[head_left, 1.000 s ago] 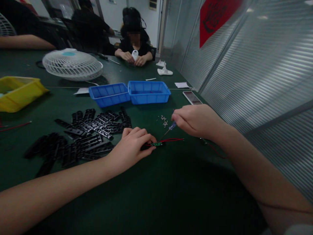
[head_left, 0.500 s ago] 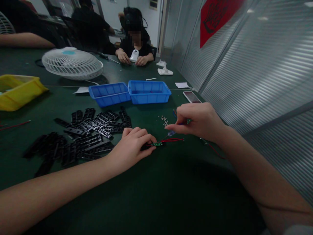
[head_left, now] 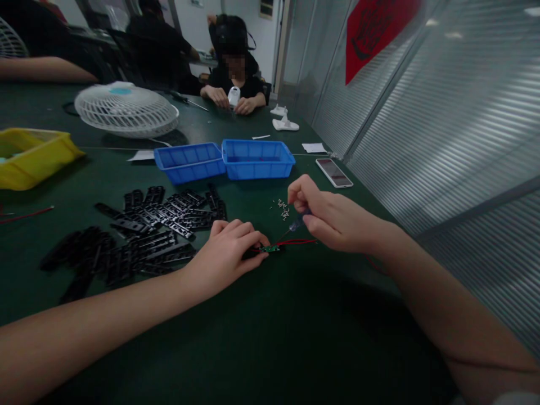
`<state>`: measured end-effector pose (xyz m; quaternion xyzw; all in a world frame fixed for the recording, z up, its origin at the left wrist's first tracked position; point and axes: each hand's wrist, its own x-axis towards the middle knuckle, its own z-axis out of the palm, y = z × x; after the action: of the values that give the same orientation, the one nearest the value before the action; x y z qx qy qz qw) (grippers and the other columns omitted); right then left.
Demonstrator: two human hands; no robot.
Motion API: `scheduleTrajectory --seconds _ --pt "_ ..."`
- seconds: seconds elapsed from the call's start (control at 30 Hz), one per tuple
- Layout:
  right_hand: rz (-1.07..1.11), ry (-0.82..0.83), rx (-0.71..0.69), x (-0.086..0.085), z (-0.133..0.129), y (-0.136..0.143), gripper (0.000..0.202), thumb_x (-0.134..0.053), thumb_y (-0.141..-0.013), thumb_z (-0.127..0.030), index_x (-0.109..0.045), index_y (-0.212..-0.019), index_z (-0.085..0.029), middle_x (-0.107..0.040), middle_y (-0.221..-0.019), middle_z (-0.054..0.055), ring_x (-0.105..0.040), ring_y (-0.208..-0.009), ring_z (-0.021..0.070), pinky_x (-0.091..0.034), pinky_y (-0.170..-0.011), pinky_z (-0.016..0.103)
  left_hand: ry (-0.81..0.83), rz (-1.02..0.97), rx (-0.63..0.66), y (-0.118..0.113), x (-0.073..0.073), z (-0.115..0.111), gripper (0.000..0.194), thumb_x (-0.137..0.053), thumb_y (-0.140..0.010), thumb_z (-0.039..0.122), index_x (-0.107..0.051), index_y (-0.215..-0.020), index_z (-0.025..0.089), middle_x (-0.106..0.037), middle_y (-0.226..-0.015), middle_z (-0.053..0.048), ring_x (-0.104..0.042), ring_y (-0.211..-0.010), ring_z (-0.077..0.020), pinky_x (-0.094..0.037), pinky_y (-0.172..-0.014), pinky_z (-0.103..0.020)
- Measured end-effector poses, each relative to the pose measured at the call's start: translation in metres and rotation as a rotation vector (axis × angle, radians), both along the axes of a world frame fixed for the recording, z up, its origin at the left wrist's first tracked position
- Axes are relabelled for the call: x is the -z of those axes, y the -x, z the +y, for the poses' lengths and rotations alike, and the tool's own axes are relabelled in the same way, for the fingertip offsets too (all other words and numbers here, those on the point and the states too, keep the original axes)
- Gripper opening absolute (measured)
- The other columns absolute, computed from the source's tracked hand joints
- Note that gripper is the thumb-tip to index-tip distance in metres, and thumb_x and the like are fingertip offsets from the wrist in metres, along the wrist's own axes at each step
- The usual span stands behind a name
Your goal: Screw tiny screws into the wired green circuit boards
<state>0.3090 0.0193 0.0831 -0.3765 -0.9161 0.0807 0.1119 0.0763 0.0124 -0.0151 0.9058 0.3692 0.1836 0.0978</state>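
In the head view, the left hand [head_left: 230, 253] is nearly closed, its thumb and fingers holding the green board [head_left: 270, 248] down on the dark green bench [head_left: 270, 326]. It has not moved since the previous frame, nor has the board, and the red wires [head_left: 297, 242] run from it toward the right hand [head_left: 337, 222]

That right hand has changed: it was palm down with a finger stretched forward, and is now turned, fingers curled and raised, holding the screwdriver [head_left: 297, 223] in a narrow grip. The shaft slants down to the board; whether the tip touches cannot be told. The phone [head_left: 334, 172], partly covered before, now shows whole beyond the hand

The screws [head_left: 282, 208] lie loose just beside the screwdriver, and the black parts [head_left: 164, 214] are heaped beyond and to the left of the left hand, as before. Two blue bins [head_left: 257, 163] stand behind them, the fan [head_left: 126, 112] farther back. Across the bench, a person [head_left: 219, 95] holds a white part [head_left: 233, 95], more upright than before
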Motion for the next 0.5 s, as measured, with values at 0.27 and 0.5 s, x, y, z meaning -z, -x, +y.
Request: scheduleTrajectory --seconds 0.27,0.5 --pt "-0.053 0.073 -0.044 -0.0034 -0.0046 0.0035 0.019 -0.030 -0.096 -0.027 -0.041 -0.108 -0.018 -0.058 -0.080 0.001 -0.051 -0.059 0.0109 -0.031 -0.057 0.024 -0.013 -0.003 -0.004 -0.0009 -0.0007 -0.0006 0.016 -0.057 -0.088 0.037 -0.061 -0.101 0.027 -0.060 -0.089 0.000 -0.050 -0.090 -0.0213 -0.025 -0.075 -0.037" --pt "0.021 -0.052 0.043 0.0054 0.0041 0.0041 0.045 -0.042 -0.090 -0.059 -0.052 -0.074 -0.018 -0.045 -0.054 -0.005 -0.040 -0.048 0.0079 -0.023 -0.051 0.023 -0.010 0.000 -0.011 -0.0007 0.0003 -0.0002 0.016 -0.057 -0.088 0.037 -0.060 -0.100 0.028 -0.059 -0.090 0.000 -0.049 -0.091 -0.0213 -0.024 -0.076 -0.036"
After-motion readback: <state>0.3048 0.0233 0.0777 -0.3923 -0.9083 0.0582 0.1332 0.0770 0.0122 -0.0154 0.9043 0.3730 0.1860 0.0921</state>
